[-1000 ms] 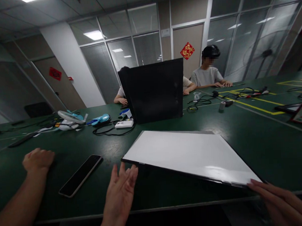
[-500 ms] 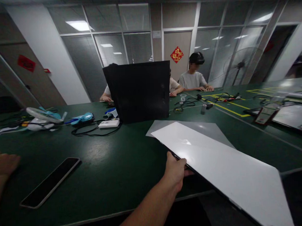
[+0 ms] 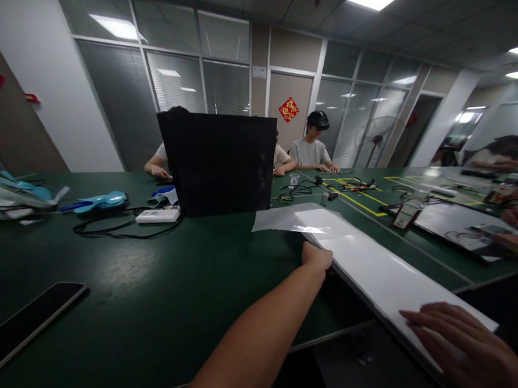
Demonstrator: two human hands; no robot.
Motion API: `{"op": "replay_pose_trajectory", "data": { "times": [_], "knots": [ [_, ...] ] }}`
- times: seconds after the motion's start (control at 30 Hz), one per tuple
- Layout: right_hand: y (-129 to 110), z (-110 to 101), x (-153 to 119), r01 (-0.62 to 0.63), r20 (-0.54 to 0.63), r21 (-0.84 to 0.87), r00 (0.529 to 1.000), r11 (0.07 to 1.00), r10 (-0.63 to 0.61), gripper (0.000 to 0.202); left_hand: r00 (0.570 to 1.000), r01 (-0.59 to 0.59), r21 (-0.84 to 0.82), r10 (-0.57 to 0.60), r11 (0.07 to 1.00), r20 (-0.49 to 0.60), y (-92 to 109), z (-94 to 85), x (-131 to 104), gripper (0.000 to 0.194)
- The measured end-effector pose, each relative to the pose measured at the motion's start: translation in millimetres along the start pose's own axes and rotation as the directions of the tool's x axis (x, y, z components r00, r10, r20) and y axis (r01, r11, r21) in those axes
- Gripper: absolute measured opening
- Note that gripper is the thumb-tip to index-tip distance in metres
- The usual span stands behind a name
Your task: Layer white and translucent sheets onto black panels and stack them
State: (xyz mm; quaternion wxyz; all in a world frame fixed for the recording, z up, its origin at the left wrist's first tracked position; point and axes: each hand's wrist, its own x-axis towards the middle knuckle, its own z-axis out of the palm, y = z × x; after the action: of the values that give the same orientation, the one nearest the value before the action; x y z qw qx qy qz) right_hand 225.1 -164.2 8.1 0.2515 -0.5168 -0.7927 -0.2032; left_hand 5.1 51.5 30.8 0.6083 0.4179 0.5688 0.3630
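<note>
A long white panel (image 3: 374, 266) with a dark underside is tilted up and reaches out past the near edge of the green table (image 3: 160, 290). My left hand (image 3: 317, 258) grips its left edge about halfway along. My right hand (image 3: 456, 337) lies on the near end, fingers spread over the top face, holding that end off the table. A thin translucent sheet (image 3: 277, 219) lies flat on the table under the panel's far end.
A black upright board (image 3: 218, 161) stands mid-table, with people seated behind it. A phone (image 3: 28, 321) lies at the near left. A white power bank (image 3: 158, 215) with black cable and blue tools (image 3: 98, 202) sit further back. Another person's hand (image 3: 516, 244) works at a flat panel (image 3: 453, 222) on the right.
The panel has swung from lying flat across the table to pointing lengthwise toward me. My left hand took its edge, and my right hand is back on its near end. The view turned right.
</note>
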Motion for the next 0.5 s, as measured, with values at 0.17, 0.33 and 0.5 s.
{"op": "replay_pose_trajectory", "data": {
  "times": [0.17, 0.33, 0.5],
  "knots": [
    [10.6, 8.8, 56.7, -0.149, 0.174, -0.015, 0.973, 0.989, 0.149, 0.067, 0.997, -0.058, 0.061, 0.061, 0.996, -0.043, -4.0, 8.6, 5.3, 0.041],
    [11.9, 11.2, 87.5, -0.22, 0.485, 0.025, 0.856, 0.975, 0.181, 0.068, 0.995, -0.084, 0.045, 0.086, 0.995, -0.047, -19.6, 7.3, 7.1, 0.041],
    [12.8, 26.1, 137.9, -0.202, 0.491, 0.027, 0.856, 0.979, 0.164, 0.065, 0.996, -0.092, 0.009, 0.092, 0.996, -0.012, -32.5, 4.0, 5.3, 0.04]
  ]
}}
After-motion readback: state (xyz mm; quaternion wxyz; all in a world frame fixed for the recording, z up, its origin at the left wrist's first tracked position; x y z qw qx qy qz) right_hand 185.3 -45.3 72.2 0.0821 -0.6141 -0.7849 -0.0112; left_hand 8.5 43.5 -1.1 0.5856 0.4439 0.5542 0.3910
